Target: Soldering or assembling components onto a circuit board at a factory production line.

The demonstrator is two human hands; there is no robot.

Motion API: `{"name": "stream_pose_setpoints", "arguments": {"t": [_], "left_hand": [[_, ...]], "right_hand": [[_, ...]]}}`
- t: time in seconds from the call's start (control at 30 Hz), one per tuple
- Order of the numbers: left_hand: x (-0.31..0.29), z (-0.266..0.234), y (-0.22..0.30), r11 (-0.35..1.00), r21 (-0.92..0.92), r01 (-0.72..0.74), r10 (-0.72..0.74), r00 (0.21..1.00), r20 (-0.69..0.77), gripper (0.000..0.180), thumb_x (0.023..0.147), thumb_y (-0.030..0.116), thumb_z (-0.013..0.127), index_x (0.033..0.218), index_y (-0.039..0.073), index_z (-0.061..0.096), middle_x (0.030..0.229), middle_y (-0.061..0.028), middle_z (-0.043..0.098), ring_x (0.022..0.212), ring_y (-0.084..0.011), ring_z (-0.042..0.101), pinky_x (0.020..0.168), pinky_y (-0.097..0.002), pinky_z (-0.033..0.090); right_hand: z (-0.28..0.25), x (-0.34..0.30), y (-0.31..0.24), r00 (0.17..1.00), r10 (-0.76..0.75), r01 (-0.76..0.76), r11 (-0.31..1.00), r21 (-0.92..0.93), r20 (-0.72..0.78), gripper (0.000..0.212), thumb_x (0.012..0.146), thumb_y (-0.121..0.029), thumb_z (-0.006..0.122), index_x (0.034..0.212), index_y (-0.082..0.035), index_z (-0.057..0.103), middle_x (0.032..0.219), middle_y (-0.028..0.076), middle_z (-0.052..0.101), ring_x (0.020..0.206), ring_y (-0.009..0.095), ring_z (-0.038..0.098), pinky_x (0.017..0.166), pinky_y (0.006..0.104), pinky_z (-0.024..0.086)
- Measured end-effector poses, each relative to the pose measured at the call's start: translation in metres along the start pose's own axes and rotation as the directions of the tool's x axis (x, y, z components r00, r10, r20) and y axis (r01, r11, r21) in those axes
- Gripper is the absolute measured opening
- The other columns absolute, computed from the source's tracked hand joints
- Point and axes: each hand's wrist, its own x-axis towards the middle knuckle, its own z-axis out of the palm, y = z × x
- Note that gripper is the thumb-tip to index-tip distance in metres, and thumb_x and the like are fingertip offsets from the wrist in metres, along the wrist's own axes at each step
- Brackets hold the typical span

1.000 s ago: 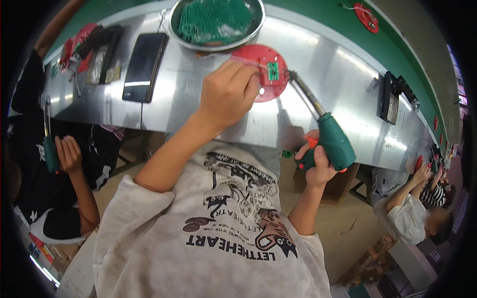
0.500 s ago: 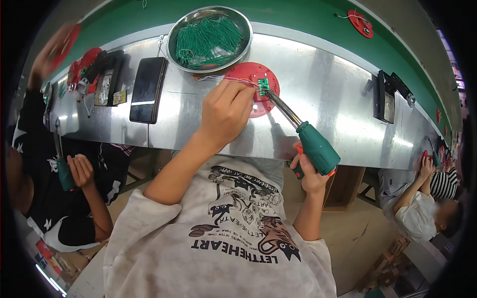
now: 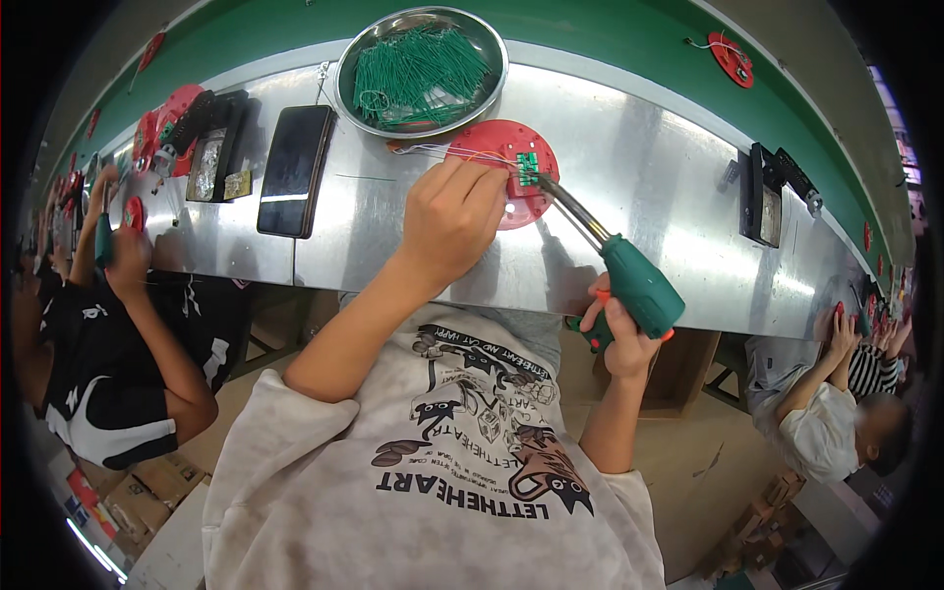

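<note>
A red round disc (image 3: 539, 206) lies on the metal bench with a small green circuit board (image 3: 528, 167) on it. Thin white and orange wires (image 3: 433, 150) run across the disc toward the board. My left hand (image 3: 451, 214) rests over the disc's left side, its fingers pinched on a thin wire; the fingertips partly hide it. My right hand (image 3: 625, 339) is closed round a green soldering gun (image 3: 644, 287), whose metal tip points at the board's right edge. Whether the tip touches the board I cannot tell.
Behind the disc stands a steel bowl (image 3: 342, 95) of green wires (image 3: 423, 74). Left of my arm lie a dark phone (image 3: 295, 172) and a black stand (image 3: 231, 138); another stand (image 3: 765, 195) is at right. A co-worker (image 3: 128, 364) sits at left, others at right. A green belt (image 3: 610, 34) runs behind.
The soldering gun has shifted slightly right and away from me. My left hand keeps its pinch. At left, the co-worker's red disc now lies on the belt, and that person's soldering gun is raised.
</note>
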Motion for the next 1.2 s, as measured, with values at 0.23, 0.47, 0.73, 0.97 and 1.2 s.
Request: {"name": "stream_pose_setpoints", "arguments": {"t": [0.23,0.47,0.73,0.97,1.2], "left_hand": [[0.0,0.0,0.001,1.0,-0.002,-0.013,0.013,1.0,-0.009,0.014,0.076,0.003,0.068,0.089,0.002,0.07,0.085,-0.0088,0.066,0.076,-0.0268,0.064,0.066,-0.038,0.053],[0.0,0.001,0.002,1.0,0.014,-0.011,0.011,1.0,0.018,0.015,0.076,0.004,0.069,0.09,0.002,0.07,0.087,-0.0082,0.067,0.08,-0.0269,0.064,0.069,-0.0386,0.052],[0.001,-0.001,0.0,0.998,0.047,-0.03,0.029,0.999,0.035,0.015,0.077,0.005,0.068,0.091,0.003,0.071,0.088,-0.0082,0.066,0.083,-0.0266,0.063,0.071,-0.0384,0.05],[0.005,-0.009,0.006,0.998,0.063,0.021,-0.024,0.999,0.041,0.019,0.076,0.01,0.071,0.094,0.004,0.07,0.095,-0.0084,0.066,0.091,-0.0293,0.06,0.079,-0.0404,0.046],[0.048,-0.012,0.015,0.988,0.091,-0.123,0.074,0.906,0.418,0.045,0.076,0.032,0.074,0.108,0.002,0.065,0.102,-0.0122,0.066,0.1,-0.0329,0.058,0.089,-0.0467,0.043]], "right_hand": [[-0.012,-0.001,0.004,0.979,-0.17,0.174,0.984,0.032,-0.11,0.033,0.093,-0.006,0.057,0.122,0.01,0.058,0.101,0.019,0.066,0.059,0.02,0.062,0.05,0.0298,0.052],[-0.024,0.009,-0.001,0.95,-0.197,0.188,0.98,-0.059,-0.244,0.04,0.096,-0.021,0.054,0.118,0.013,0.053,0.099,0.022,0.063,0.05,0.021,0.061,0.044,0.0321,0.052],[-0.029,0.02,-0.003,0.931,-0.226,0.227,0.973,-0.031,-0.287,0.038,0.097,-0.021,0.052,0.116,0.012,0.053,0.099,0.022,0.063,0.05,0.02,0.061,0.041,0.0321,0.051],[-0.037,0.029,0.014,0.94,-0.164,0.226,0.956,0.188,-0.298,0.041,0.1,-0.031,0.047,0.113,0.007,0.053,0.093,0.019,0.061,0.048,0.018,0.057,0.04,0.032,0.047],[-0.033,0.028,0.02,0.736,-0.075,0.276,0.94,0.198,-0.673,0.044,0.104,-0.041,0.039,0.107,0.001,0.055,0.083,0.013,0.061,0.048,0.017,0.052,0.045,0.0315,0.045]]}}
